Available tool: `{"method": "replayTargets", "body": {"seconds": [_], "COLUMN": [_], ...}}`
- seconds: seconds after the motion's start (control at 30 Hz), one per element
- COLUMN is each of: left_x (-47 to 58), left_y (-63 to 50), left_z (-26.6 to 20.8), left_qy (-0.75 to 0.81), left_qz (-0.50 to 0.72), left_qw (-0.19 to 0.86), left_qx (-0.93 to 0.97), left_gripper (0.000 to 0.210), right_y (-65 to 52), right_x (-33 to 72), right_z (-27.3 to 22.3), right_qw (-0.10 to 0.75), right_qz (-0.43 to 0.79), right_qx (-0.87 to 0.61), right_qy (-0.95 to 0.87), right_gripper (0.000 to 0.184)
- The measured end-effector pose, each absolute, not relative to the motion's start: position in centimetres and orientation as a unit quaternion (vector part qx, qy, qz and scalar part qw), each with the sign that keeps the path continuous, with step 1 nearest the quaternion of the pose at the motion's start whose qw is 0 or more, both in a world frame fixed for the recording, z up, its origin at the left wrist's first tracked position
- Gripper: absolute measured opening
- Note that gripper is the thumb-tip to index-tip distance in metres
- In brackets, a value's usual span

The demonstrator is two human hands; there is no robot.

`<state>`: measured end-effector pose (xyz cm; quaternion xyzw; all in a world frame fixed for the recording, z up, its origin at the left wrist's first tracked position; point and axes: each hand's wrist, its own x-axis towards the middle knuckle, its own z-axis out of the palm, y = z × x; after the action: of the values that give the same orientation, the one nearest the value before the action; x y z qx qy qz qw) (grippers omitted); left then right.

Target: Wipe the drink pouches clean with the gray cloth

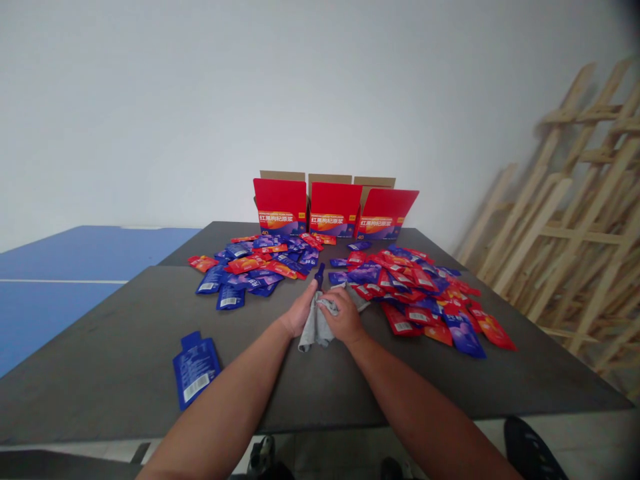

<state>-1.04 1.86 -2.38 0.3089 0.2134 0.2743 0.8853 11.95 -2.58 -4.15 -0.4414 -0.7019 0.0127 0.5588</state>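
Over the middle of the table, my left hand [301,309] is closed on a dark blue pouch [319,272], whose narrow spout end sticks up past the fingers. The rest of that pouch is hidden by my hands and the cloth. Fingers bent, my right hand [345,317] grips a crumpled grey cloth [311,332] against the pouch, and the cloth hangs down between both hands. Nearer me on the left, a single blue pouch [196,368] lies flat with its barcode up.
A heap of red and blue pouches [250,265] lies left of my hands, and a larger heap [415,280] lies right. Three open red boxes [335,200] stand at the back of the grey table [125,320]. Wooden frames [565,220] lean on the right wall.
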Motion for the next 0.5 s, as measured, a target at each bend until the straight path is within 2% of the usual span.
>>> {"method": "replayTargets", "body": {"seconds": [0.2,0.37,0.5], "left_x": [-1.5,-1.2,-1.1], "left_y": [1.8,0.9,0.7], "left_z": [-1.9,-1.6,-1.9], "left_qy": [0.260,0.251,0.263], "left_qz": [0.221,0.236,0.262], "left_qw": [0.892,0.869,0.835], "left_qx": [0.298,0.356,0.406], "left_gripper": [0.059,0.046,0.038], "right_y": [-2.8,-2.4,-2.1], "right_x": [11.7,12.5,13.0], "right_z": [-4.1,-4.0,-3.5], "right_qw": [0.500,0.584,0.619], "right_qz": [-0.004,-0.032,-0.033], "right_qx": [-0.382,-0.481,-0.514], "right_qy": [-0.777,-0.653,-0.593], "right_gripper": [0.015,0.013,0.010]}}
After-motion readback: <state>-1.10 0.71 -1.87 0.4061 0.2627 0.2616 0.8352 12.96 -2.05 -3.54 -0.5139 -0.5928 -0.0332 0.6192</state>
